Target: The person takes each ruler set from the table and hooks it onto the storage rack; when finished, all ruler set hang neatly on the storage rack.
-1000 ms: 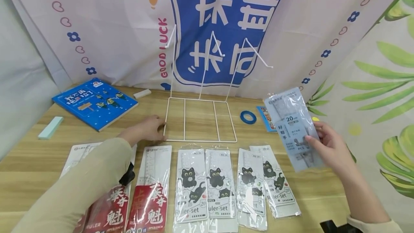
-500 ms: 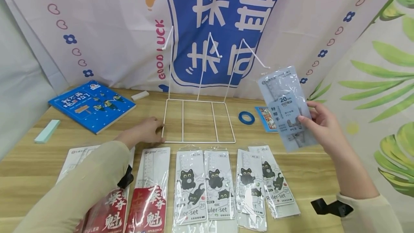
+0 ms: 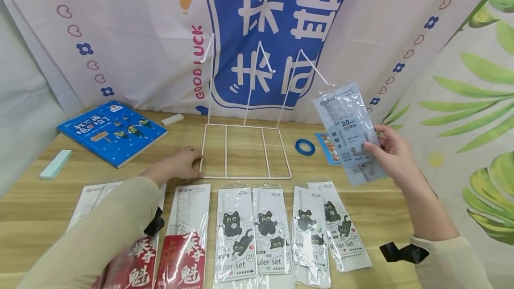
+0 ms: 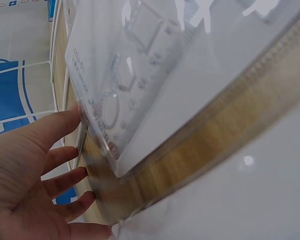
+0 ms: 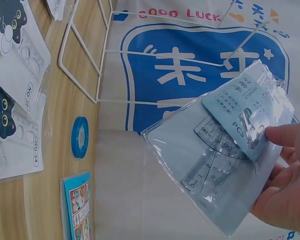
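1. Head view: your right hand (image 3: 391, 155) pinches a pale blue ruler packet (image 3: 347, 135) by its right edge, thumb in front and fingers behind. The packet is raised above the tabletop (image 3: 24, 222), tilted, its top edge near the tip of the right-hand hook on the white wire rack (image 3: 225, 150); you cannot tell here whether they touch. Your left hand (image 3: 182, 163) is at the left side of the rack's base. Two red-lettered packs (image 3: 180, 253) and four cat ruler sets (image 3: 273, 231) show in front; a blue tape ring (image 3: 306, 153) lies right of the rack, and a blue book (image 3: 112, 133) lies to its left.

2. Left wrist view: your left fingers are spread and slightly bent, the tips reaching the rack's wire, with a clear plastic ruler pack (image 4: 190, 90) filling much of the view beside them.

3. Right wrist view: your right thumb presses the packet's face and the other fingers curl behind it. Clear rulers show through the plastic, and the packet hides part of the rack's nearest upright.
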The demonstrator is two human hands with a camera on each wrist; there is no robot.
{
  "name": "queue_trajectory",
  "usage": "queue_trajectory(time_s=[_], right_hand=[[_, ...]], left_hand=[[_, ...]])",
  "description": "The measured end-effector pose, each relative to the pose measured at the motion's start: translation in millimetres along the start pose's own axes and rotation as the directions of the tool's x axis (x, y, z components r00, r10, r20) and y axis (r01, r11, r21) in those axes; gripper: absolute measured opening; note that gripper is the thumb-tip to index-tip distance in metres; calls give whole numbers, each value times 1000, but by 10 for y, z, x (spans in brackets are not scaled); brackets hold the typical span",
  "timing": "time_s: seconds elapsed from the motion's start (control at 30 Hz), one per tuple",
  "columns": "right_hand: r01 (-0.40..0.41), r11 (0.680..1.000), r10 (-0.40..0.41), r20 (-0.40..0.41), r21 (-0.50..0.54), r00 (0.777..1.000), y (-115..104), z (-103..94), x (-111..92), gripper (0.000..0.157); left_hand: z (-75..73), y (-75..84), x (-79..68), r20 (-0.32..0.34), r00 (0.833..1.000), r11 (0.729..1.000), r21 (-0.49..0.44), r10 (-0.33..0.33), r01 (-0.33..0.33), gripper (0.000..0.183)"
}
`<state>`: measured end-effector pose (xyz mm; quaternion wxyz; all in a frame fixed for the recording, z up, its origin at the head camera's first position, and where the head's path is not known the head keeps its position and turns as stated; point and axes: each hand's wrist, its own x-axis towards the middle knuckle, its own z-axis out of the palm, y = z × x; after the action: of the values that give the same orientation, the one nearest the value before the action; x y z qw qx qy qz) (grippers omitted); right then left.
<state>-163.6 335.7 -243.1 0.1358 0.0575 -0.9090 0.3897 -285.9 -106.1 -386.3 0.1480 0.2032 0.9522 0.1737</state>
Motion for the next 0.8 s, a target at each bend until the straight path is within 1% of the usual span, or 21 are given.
queue_trajectory(time_s=[0.23, 0.4, 0.53, 0.8], right_hand=[[-37, 999, 37, 6, -37, 999, 12, 65, 125, 35], [-44, 999, 44, 21, -16, 999, 35, 129, 249, 36], [-69, 998, 69, 20, 4, 997, 34, 180, 355, 35], [-149, 989, 148, 19, 19, 989, 8, 246, 564, 38]], left_hand=[[-17, -16, -18, -7, 1000, 1000, 11, 1, -1, 63], [-6, -13, -13, -12, 1000, 1000, 19, 1, -1, 63], [-7, 5, -23, -14, 1000, 1000, 17, 3, -3, 63], [-33, 28, -57, -11, 1000, 1000, 18, 5, -5, 63]])
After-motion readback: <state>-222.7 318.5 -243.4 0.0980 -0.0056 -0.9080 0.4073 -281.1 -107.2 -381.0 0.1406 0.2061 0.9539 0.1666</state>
